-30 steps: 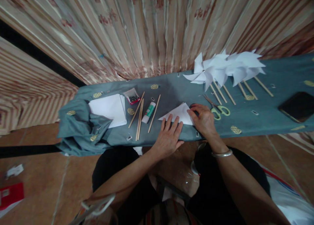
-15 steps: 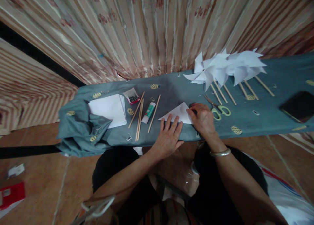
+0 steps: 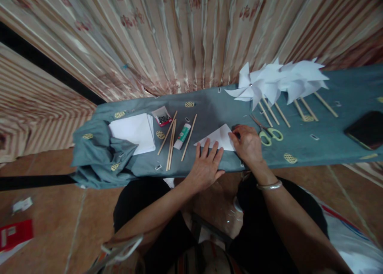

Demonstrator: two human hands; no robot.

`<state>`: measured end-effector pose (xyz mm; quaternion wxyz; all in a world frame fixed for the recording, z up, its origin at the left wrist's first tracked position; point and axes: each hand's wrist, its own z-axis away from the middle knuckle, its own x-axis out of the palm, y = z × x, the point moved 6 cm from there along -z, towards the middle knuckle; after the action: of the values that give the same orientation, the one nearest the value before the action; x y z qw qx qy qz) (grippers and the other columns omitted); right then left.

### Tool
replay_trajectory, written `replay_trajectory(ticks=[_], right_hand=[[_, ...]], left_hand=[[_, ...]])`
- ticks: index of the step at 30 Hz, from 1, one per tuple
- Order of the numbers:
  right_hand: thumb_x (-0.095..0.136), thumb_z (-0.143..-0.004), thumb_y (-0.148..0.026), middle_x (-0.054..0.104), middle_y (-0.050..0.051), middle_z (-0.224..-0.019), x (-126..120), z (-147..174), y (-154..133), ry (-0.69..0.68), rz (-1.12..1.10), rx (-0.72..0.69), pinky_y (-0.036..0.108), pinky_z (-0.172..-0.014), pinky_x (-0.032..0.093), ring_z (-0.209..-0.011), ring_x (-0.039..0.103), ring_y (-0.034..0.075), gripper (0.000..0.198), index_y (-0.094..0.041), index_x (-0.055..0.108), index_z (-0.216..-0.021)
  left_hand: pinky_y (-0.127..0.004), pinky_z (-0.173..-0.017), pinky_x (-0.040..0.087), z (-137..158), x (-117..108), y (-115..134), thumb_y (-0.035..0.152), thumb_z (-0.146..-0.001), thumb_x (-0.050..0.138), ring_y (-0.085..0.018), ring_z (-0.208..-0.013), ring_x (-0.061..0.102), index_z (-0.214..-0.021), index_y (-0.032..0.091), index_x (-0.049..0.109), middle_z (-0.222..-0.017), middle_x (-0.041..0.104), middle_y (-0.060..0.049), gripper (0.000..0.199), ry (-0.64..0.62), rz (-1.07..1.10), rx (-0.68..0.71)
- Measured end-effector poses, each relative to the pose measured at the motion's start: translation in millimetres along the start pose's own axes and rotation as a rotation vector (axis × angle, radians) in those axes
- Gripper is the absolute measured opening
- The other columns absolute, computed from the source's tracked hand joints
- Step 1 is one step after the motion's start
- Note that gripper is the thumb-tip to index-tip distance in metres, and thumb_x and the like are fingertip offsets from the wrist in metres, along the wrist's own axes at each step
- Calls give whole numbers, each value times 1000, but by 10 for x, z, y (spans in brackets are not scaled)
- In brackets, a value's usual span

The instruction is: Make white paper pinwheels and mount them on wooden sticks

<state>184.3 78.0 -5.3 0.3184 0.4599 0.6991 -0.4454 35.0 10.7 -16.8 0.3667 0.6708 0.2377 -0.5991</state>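
A white sheet of paper (image 3: 222,135), folded into a triangle, lies flat on the cloth in front of me. My left hand (image 3: 206,164) rests on its lower edge with the fingers spread and stretched out. At the paper's right side, my right hand (image 3: 247,143) is closed, its thumb and fingers pinched at the edge; the fingertips are partly hidden. Green-handled scissors (image 3: 271,135) lie just right of that hand. Left of the paper are a wooden stick (image 3: 189,137) and a glue stick (image 3: 182,136).
Several finished paper pinwheels (image 3: 279,80) on sticks lie at the back right. A stack of white paper (image 3: 131,132), a small box of metal pins (image 3: 162,116) and more wooden sticks (image 3: 171,144) are on the left. A dark object (image 3: 366,129) sits far right on the grey-green tablecloth (image 3: 209,102).
Both hands hold almost the same places on the folded paper. The whole view has shifted slightly; nothing on the table has visibly moved.
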Motion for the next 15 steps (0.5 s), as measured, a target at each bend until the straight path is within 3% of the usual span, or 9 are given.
replay_trajectory(ticks=[3, 6, 10, 15], right_hand=[[49, -94, -33, 70, 15, -96, -4, 4, -17, -11, 21, -16, 40, -83, 47, -89, 59, 29, 26, -15, 68, -89], [47, -95, -37, 70, 18, -106, -25, 38, -76, -17, 52, -39, 42, -86, 46, -95, 59, 31, 34, -11, 66, -105], [48, -93, -47, 58, 23, -132, -94, 144, -187, 15, 124, -48, 48, -96, 41, -115, 53, 36, 56, -6, 53, -131], [47, -92, -49, 47, 26, -144, -112, 284, -243, 22, 165, -45, 50, -104, 34, -128, 45, 37, 66, -4, 43, -140]], left_hand=[[-67, -115, 15, -6, -8, 4, 50, -88, 60, -44, -148, 17, -148, 9, 35, -157, 33, -21, 76, -24, 2, -2], [-68, -115, 15, -9, -9, 10, 48, -88, 60, -45, -148, 16, -148, 9, 35, -157, 32, -21, 76, -39, -3, 2], [-68, -116, 15, -6, -4, 16, 49, -88, 59, -45, -148, 15, -148, 9, 35, -158, 31, -20, 76, -23, -18, 6], [-67, -116, 17, -9, -26, 24, 48, -90, 56, -43, -148, 17, -148, 11, 36, -157, 33, -19, 72, -8, -38, -2]])
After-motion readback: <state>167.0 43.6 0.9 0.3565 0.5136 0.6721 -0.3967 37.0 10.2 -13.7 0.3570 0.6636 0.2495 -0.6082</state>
